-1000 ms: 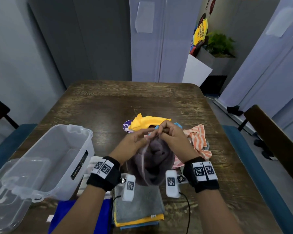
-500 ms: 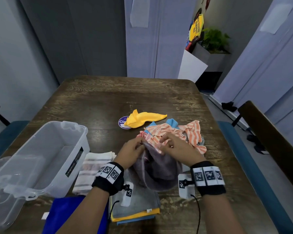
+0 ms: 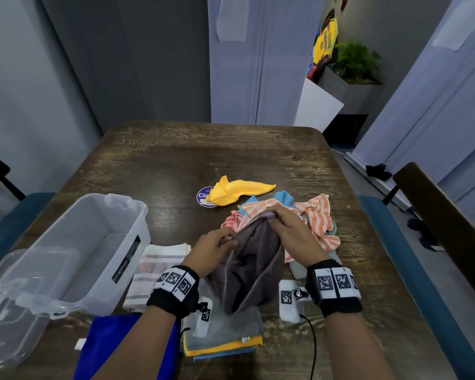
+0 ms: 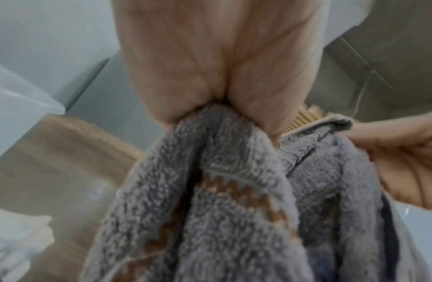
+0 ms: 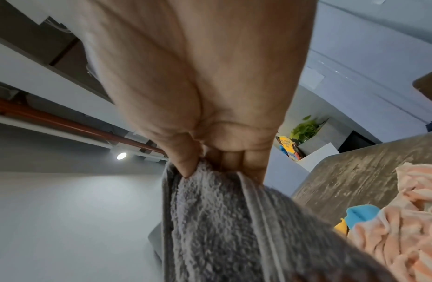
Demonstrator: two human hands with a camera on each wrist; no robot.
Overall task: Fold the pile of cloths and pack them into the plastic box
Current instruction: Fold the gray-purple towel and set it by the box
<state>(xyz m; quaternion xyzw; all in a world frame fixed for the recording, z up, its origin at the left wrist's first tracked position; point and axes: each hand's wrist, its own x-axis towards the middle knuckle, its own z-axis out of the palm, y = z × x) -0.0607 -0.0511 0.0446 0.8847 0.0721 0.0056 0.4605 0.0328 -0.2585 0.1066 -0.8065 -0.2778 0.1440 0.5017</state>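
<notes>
A grey-brown towel hangs between both hands above a folded stack of grey, yellow and blue cloths. My left hand pinches its left edge; my right hand pinches the far corner. The towel droops loose and crumpled, and the left wrist view shows a brown zigzag band on it. The clear plastic box stands open at the left with nothing visible inside. An unfolded pile with an orange-striped cloth and a blue cloth lies behind my right hand.
A yellow cloth lies mid-table over a round purple sticker. A folded white striped towel sits beside the box, a blue cloth at the near edge. The box lid lies at the near left. Chairs flank the wooden table.
My hands have lowered the towel and drawn apart along its top edge, the left hand moving left and toward me. The head view has tilted down slightly.
</notes>
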